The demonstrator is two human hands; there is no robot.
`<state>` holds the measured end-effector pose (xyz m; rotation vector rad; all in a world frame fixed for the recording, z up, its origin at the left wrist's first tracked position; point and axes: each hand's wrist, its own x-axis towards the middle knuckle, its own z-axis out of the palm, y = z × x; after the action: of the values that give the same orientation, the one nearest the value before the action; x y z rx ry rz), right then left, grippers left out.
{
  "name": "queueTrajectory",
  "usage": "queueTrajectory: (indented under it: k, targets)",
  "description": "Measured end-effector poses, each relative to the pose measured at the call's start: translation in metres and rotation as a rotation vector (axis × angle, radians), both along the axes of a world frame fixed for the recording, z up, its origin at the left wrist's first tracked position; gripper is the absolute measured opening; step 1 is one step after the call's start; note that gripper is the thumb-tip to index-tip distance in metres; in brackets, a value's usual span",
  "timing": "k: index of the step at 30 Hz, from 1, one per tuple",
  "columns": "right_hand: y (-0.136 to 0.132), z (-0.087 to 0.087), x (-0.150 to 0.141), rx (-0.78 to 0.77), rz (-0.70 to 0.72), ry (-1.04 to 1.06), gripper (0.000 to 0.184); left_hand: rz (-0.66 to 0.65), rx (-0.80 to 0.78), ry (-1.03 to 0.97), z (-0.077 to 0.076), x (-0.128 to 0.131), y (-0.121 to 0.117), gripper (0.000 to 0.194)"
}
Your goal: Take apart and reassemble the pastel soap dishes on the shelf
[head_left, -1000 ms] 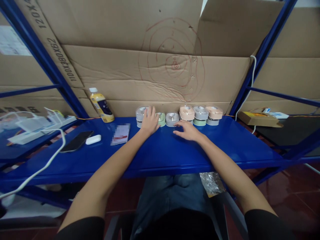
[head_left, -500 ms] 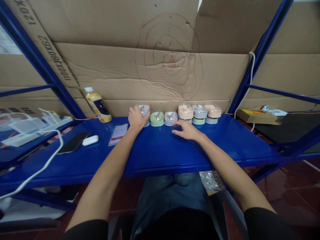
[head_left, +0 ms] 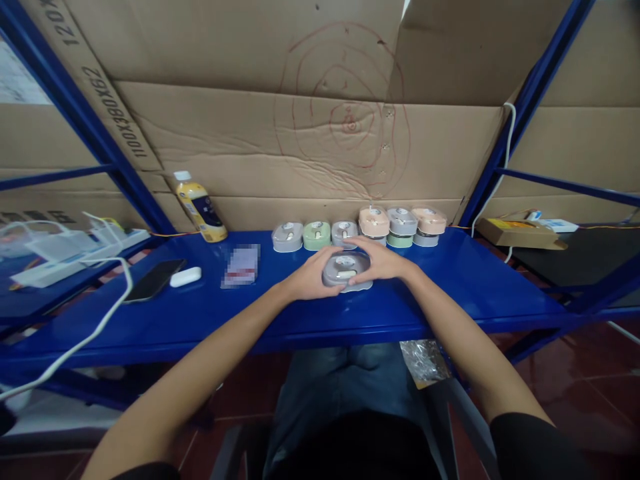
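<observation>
One grey box (head_left: pixel 339 268) is grasped between your left hand (head_left: pixel 311 275) and right hand (head_left: pixel 383 260), nearer than the far green box (head_left: pixel 317 236).

The held container (head_left: pixel 344 261) is grey, the table (head_left: pixel 320 320) blue, the cardboard (head_left: pixel 225 127) brown with red rings (head_left: pixel 351 125).

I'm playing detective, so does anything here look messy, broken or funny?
Yes, the cardboard behind the table looks funny: it's wrinkled, with wobbly red rings drawn on it, like a target. I see no spills on the table, and no damage on the grey box between the left hand and right hand.
</observation>
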<state>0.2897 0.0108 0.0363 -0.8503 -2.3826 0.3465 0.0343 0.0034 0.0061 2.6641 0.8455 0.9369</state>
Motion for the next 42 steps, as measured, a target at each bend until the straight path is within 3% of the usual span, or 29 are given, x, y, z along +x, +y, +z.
queueTrajectory:
  k: [5,8,12,14,19,23,28,33,37,39,42]
  targets:
    - [-0.003,-0.004,-0.012,-0.071,0.07,-0.096,0.093,-0.029,-0.144,-0.055,-0.009,0.003,0.006,0.099]
    - [-0.001,-0.005,-0.012,-0.049,0.009,-0.097,0.092,-0.027,-0.217,-0.051,-0.011,-0.001,0.012,0.105]
    - [0.006,0.0,0.005,-0.04,-0.109,0.015,0.086,-0.005,-0.184,-0.027,-0.011,-0.007,0.018,0.112]
    - [0.011,0.003,0.016,-0.012,-0.193,0.095,0.082,0.002,-0.142,0.032,-0.01,-0.009,0.017,0.105]
    - [0.019,0.005,0.03,0.071,-0.356,0.23,0.079,0.015,-0.088,0.153,-0.005,-0.007,0.01,0.057]
    - [0.02,0.002,0.027,0.091,-0.372,0.243,0.078,0.02,-0.082,0.131,-0.005,-0.005,0.01,0.045]
    - [0.017,0.001,0.023,0.047,-0.374,0.221,0.083,0.102,-0.023,0.037,-0.004,-0.01,0.018,0.048]
    - [0.016,0.004,0.022,0.047,-0.387,0.231,0.079,0.363,0.035,-0.14,0.002,-0.024,0.032,0.052]
    - [0.019,0.004,0.024,0.099,-0.423,0.278,0.076,0.483,0.013,-0.15,0.003,-0.034,0.042,0.056]
    - [0.02,0.003,0.025,0.132,-0.442,0.313,0.075,0.481,-0.003,-0.122,0.003,-0.035,0.042,0.057]
    - [0.021,0.003,0.025,0.156,-0.47,0.36,0.075,0.312,0.0,-0.036,0.004,-0.029,0.032,0.051]
